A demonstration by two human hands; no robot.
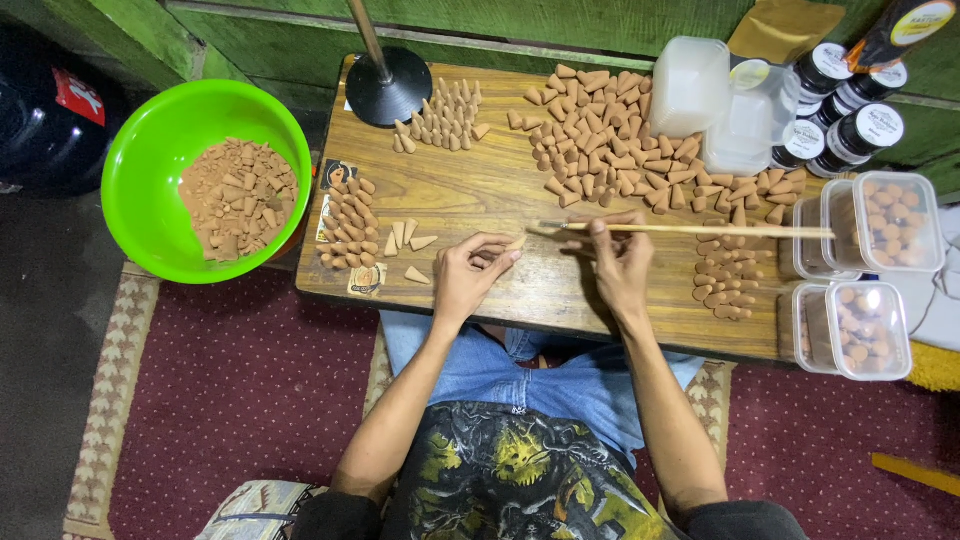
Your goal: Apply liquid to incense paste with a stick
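1. Head view, looking straight down: a low wooden table [500,190] is seen above the seated person's lap, with both bare hands resting near its front edge.
2. Left hand [468,272]: the fingers are curled together, and a single tan cone [516,243] is pinched at the fingertips, just above the tabletop.
3. Right hand [618,262]: the fingers are closed around a long thin wooden stick [700,230], which is held level and extends to the right; its tip lies just beside the pinched cone.
4. A large loose heap of cones [610,130] is spread across the back middle of the table, and a smaller scatter [725,270] lies just right of the right hand.
5. Upright cones are grouped at the back left [445,118], beside a round black stand base [388,85]; another cluster [350,225] sits at the left edge, with a few cones lying flat near it.
6. A green bowl [150,130] holding broken brown pieces is placed to the left of the table.
7. Clear lidded containers filled with cones [885,220] are set at the right, and dark-capped jars [850,120] with empty translucent tubs [690,85] stand at the back right.
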